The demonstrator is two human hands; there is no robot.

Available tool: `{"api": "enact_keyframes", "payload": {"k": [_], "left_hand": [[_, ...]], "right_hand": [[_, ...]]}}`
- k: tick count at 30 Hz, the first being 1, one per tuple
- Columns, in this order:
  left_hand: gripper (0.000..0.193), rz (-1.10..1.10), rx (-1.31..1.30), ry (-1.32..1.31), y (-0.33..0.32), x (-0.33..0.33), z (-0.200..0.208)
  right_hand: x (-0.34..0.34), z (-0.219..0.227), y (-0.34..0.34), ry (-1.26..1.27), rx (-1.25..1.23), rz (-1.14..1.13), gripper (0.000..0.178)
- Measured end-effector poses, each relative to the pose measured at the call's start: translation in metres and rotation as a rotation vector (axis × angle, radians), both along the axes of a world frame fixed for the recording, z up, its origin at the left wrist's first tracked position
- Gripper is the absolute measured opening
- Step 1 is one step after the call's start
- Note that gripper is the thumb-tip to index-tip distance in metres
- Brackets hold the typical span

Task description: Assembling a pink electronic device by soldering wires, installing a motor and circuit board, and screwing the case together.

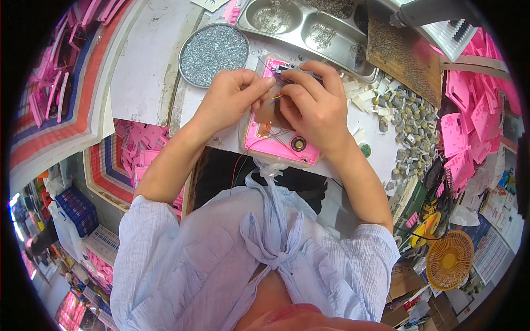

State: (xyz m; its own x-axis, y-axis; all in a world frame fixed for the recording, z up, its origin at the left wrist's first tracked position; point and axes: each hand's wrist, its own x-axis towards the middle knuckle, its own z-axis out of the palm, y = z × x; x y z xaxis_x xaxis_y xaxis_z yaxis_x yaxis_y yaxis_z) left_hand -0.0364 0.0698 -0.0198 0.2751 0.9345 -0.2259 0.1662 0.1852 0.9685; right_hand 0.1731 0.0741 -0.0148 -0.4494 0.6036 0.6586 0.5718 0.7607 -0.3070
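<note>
no text, number or sign can be read. a pale sheet (493, 256) at the far right and a pale panel (103, 244) at the lower left carry rows of fine marks, too small and blurred to make out.

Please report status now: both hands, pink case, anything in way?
Left hand pinched, right hand curled, both at open pink case. Brown board, round black part inside. Hands hide upper part.

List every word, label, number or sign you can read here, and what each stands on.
No text can be read.
Pale panel, far right: rows of marks, too small to read.
Pale panel, lower left: rows of marks, too blurred.
Pink casing: no lettering I can make out.
</note>
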Motion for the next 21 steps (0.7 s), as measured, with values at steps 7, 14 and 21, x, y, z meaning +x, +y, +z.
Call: {"api": "enact_keyframes", "payload": {"k": [7,14,21], "left_hand": [[0.032,0.063,0.232,0.278,0.002,-0.007,-0.001],[0.017,0.1,0.69,0.733,-0.002,-0.009,-0.012],[0.021,-0.128,0.813,0.258,-0.009,0.053,0.028]], "right_hand": [[0.014,0.001,0.002,0.006,0.002,-0.007,0.023],[0.051,-0.005,-0.029,0.0,-0.156,-0.17,0.021],[0.045,-0.009,-0.026,0.227,-0.254,-0.179,0.016]]}}
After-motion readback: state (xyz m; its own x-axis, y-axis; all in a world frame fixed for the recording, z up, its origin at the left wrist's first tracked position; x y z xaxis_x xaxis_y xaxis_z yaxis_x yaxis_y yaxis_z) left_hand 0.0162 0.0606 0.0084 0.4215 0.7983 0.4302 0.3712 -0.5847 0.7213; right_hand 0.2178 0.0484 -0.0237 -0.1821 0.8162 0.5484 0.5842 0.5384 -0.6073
